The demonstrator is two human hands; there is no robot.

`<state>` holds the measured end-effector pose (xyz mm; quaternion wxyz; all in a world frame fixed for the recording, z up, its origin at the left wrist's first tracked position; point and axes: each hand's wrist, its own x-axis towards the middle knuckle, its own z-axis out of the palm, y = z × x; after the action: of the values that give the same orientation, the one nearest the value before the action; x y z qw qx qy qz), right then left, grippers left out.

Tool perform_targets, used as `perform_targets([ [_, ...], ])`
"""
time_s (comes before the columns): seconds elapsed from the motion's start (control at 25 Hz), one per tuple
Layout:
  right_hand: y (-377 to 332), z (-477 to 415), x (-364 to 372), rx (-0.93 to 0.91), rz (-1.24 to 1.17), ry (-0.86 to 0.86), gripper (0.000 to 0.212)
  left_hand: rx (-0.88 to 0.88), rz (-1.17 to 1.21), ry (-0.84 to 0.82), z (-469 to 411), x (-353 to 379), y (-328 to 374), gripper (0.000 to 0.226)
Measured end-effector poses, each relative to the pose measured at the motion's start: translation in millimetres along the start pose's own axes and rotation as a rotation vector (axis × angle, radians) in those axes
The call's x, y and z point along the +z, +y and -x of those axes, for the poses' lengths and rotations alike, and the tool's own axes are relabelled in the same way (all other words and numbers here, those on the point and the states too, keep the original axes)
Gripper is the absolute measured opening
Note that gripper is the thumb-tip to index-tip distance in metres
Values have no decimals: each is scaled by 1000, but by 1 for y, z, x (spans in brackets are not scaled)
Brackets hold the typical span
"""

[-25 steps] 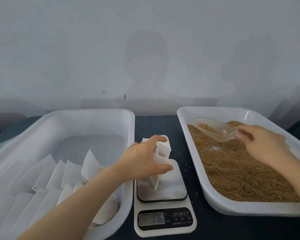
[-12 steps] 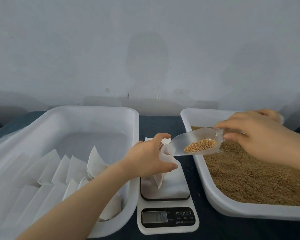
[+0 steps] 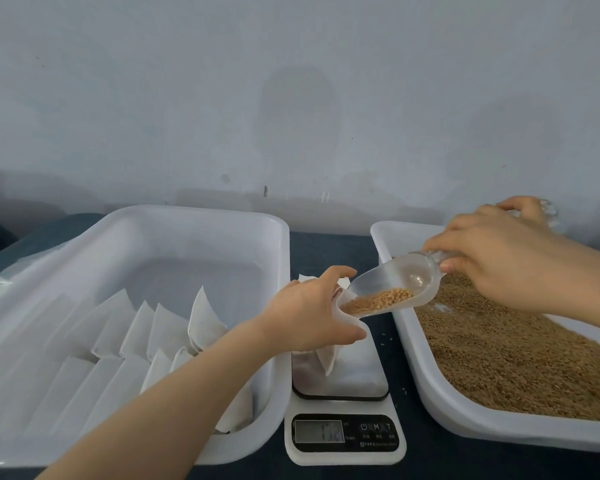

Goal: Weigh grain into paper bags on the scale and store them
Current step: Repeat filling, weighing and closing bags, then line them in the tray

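Note:
A white paper bag (image 3: pixel 326 358) stands on the white digital scale (image 3: pixel 343 434) between two trays. My left hand (image 3: pixel 312 310) grips the bag near its mouth and hides most of it. My right hand (image 3: pixel 499 261) holds a clear plastic scoop (image 3: pixel 392 289) by its handle. The scoop is tilted down to the left, its lip at the bag's mouth, with brown grain sliding toward the lip. The white tray on the right (image 3: pixel 465 417) holds loose brown grain (image 3: pixel 516 355).
The white tray on the left (image 3: pixel 281 258) holds several white paper bags (image 3: pixel 136 337) in rows along its near side. A grey wall runs behind the dark tabletop (image 3: pixel 329 247). A few stray grains lie beside the scale.
My right hand lifted the scoop out of the grain tray, carried it left to the bag and tilted it. The grain has slid to the scoop's lip. My left hand stayed on the bag.

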<state>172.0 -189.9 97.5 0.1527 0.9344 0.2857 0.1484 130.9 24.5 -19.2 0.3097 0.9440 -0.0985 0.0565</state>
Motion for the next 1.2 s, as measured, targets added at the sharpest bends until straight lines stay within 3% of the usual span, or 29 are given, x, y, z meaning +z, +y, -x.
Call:
perform_targets([
  [0.32,-10,-1,-8,-69,141,99,24,-28,24,34,1,0,2,72],
  [0.56,-13,13,-7,-184,197,364,25,-22,27,54,0,0,0,69],
  [0.68,9,23,6,-81,130,431,21,-26,18,64,0,0,-1,70],
  [0.8,36,32,38,247,-96,302,21,-38,20,52,0,0,-1,72],
  [0.92,48,35,91,488,-437,16,9,-49,32,40,0,0,-2,71],
  [1.04,48,38,131,579,-511,-176,11,-54,38,44,0,1,-2,70],
  [1.2,46,34,141,597,-434,-449,12,-67,46,47,-1,2,-3,70],
])
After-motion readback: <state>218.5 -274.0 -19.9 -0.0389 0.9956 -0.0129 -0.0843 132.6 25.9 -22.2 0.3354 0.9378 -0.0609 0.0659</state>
